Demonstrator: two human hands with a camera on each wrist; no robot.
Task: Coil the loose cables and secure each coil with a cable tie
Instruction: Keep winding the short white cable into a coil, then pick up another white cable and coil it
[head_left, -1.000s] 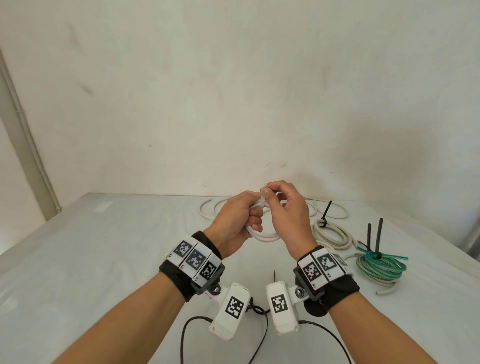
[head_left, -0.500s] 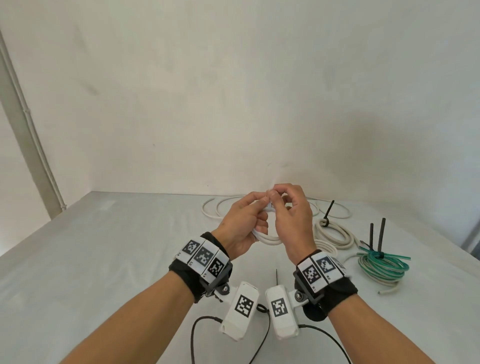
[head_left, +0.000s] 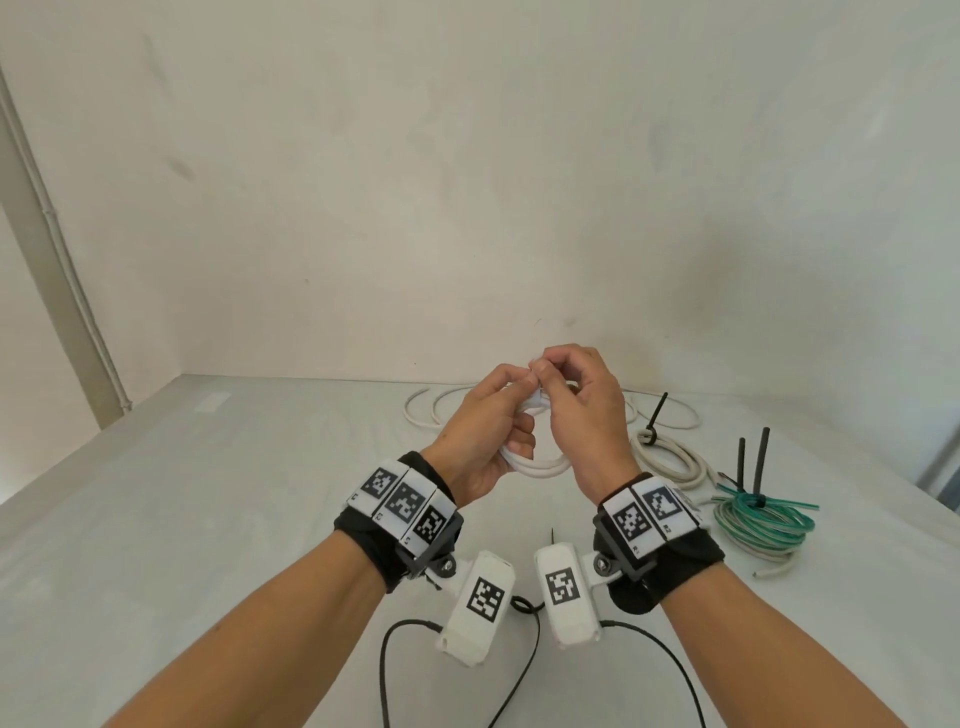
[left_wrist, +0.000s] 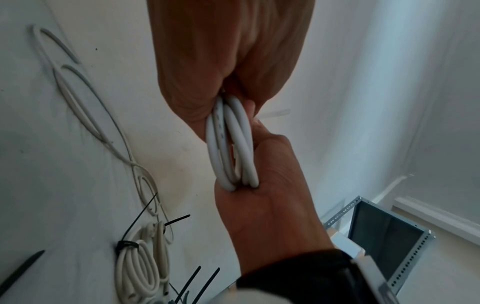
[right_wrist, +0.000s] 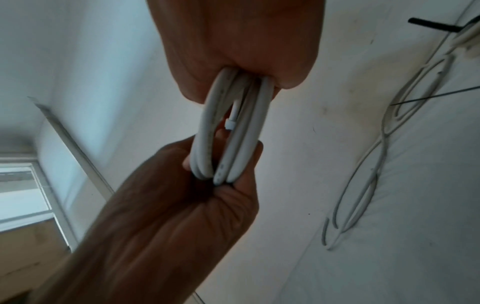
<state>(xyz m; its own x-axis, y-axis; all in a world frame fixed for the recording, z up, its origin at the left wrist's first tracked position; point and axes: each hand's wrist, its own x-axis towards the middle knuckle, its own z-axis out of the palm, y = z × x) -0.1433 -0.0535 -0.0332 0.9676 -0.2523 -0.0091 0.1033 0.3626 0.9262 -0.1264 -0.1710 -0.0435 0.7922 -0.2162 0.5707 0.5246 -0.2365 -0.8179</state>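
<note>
A small coil of white cable (head_left: 537, 467) hangs between my hands above the table (head_left: 208, 519). My left hand (head_left: 493, 421) grips the coil's left side, its fingers curled round the strands (left_wrist: 231, 144). My right hand (head_left: 582, 405) pinches a thin white cable tie (right_wrist: 230, 123) at the top of the coil, fingertip to fingertip with the left. The tie's tail (left_wrist: 275, 113) pokes out sideways. How far the tie closes round the strands is hidden by the fingers.
A cream coil with a black tie (head_left: 670, 457) and a green-and-white coil (head_left: 758, 519) with two black ties lie at the right. Loose white cable (head_left: 431, 410) sprawls along the back. A spare black tie (head_left: 553, 535) lies near my wrists. A metal frame (left_wrist: 384, 236) stands beyond the table edge.
Both hands stay on the coil. My left thumb and forefinger have come up to meet the right fingertips at the top of the coil.
</note>
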